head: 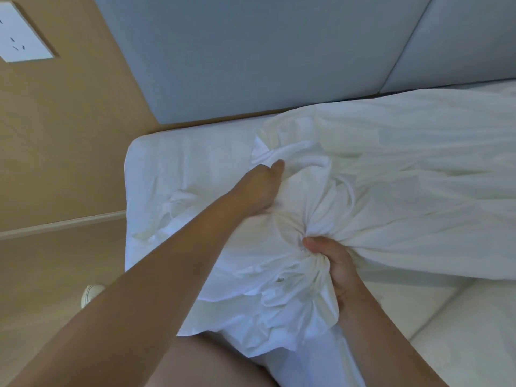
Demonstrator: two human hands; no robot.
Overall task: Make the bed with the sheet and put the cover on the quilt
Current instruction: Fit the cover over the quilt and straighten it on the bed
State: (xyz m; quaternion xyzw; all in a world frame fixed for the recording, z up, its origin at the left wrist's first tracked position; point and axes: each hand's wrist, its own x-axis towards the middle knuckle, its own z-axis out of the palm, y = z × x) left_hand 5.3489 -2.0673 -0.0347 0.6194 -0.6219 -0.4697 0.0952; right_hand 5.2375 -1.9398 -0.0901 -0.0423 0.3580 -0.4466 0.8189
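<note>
cover (279, 289): white, crumpled, gathered into a tight bunch
quilt (418, 177): cream, rumpled, inside cover
sheet (173, 169): white, flat underneath

The cover (293, 275) bunched in the middle of the frame is thin white cloth, matt and creased into tight folds. It is slightly see-through, with a cream tint showing beneath. The sheet (173, 163) at centre left is also white matt cloth, smoother, with only faint wrinkles. The headboard (251, 60) across the top is grey padded fabric with a fine, matt weave. The wall (69, 135) on the left is a tan, matt, wood-like panel. The socket plate (22, 34) in the upper left looks like smooth white plastic. The floor (55, 269) at lower left is pale, wood-look and smooth, with a dull sheen. The shoe (90, 294) on it looks like white canvas.
</note>
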